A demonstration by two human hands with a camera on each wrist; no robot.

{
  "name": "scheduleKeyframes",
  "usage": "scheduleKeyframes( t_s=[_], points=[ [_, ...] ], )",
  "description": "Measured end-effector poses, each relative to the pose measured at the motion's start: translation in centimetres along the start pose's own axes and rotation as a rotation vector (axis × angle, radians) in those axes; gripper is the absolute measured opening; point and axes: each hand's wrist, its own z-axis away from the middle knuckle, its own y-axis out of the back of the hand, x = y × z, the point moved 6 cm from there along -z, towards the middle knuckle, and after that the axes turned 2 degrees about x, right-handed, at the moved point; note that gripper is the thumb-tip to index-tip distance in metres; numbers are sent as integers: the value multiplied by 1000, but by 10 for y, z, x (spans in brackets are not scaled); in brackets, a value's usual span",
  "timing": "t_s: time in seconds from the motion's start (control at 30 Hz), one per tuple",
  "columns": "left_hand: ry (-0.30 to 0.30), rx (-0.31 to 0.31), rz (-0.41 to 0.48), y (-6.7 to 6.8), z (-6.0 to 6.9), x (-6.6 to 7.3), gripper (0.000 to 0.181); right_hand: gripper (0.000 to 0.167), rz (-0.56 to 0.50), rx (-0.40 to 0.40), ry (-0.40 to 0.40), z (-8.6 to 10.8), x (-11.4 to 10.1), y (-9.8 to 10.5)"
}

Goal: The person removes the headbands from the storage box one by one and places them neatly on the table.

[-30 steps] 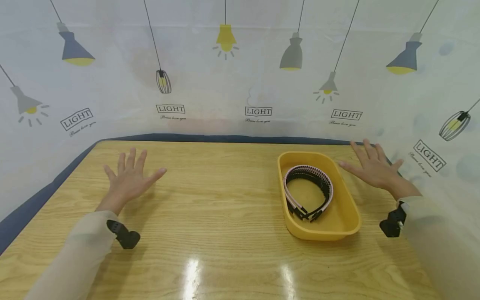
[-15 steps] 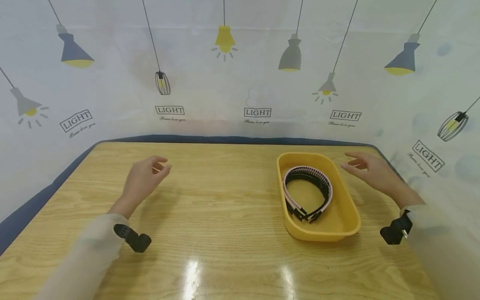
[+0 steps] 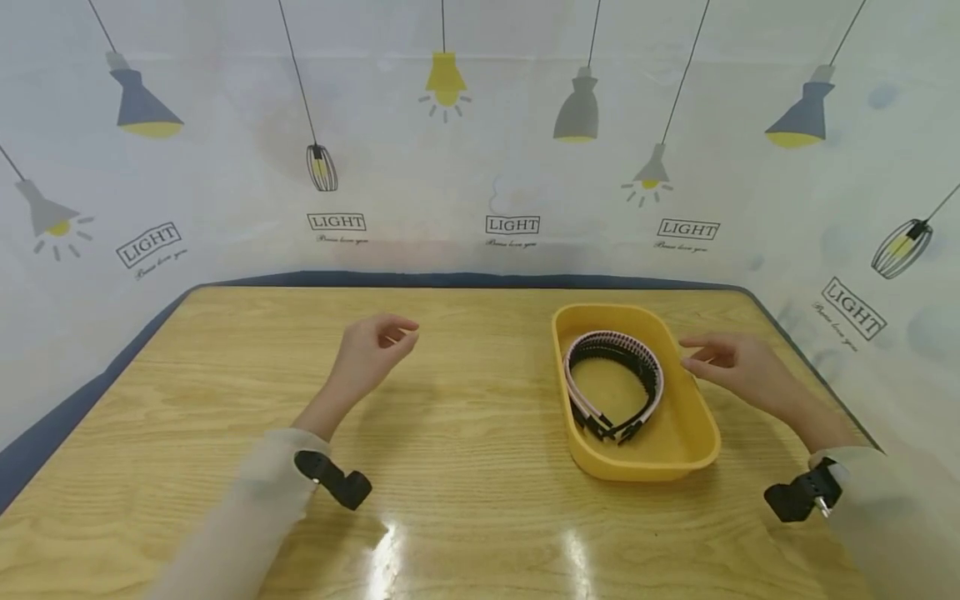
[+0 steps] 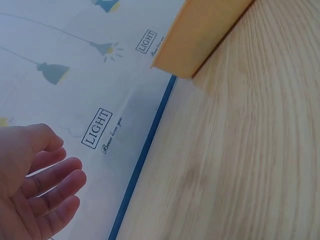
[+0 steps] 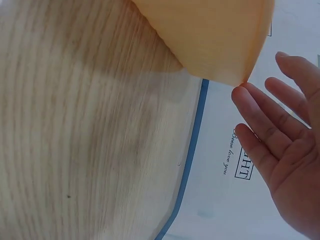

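Note:
Several headbands (image 3: 651, 367), pink and black with toothed inner edges, lie bunched together in a yellow plastic basin (image 3: 697, 442) right of the table's middle. My right hand (image 3: 742, 371) is at the basin's right rim, fingers loosely bent and holding nothing; whether they touch the rim I cannot tell. In the right wrist view the basin's outer wall (image 5: 215, 40) rises just beyond the fingertips. My left hand (image 3: 367, 354) hovers over the table left of the basin, its fingers relaxed and nothing in them. The left wrist view has the basin (image 4: 200, 35) farther off.
The wooden table (image 3: 465, 400) carries the basin and has a dark blue edge along the back. Behind it hangs a pale cloth (image 3: 420, 150) printed with lamps. A black camera strap (image 3: 333, 479) is on the left wrist, another strap (image 3: 806, 492) on the right.
Both hands, spread wide a second ago, have relaxed their fingers. The left hand has moved right towards the basin; the right hand has come down closer to its rim. Basin and headbands stay put.

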Motion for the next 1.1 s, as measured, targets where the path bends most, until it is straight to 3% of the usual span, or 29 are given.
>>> scheduleKeyframes(
  t_s=[0.4, 0.6, 1.1],
  points=[
    [50, -113, 214, -65, -13, 17, 22, 33, 18, -11, -2, 13, -3, -8],
    [31, -152, 275, -91, -21, 27, 22, 33, 15, -7, 0, 16, -2, -9],
    [-2, -236, 292, -138, -40, 63, 23, 35, -28, 7, -15, 19, 1, -10]
  ],
)
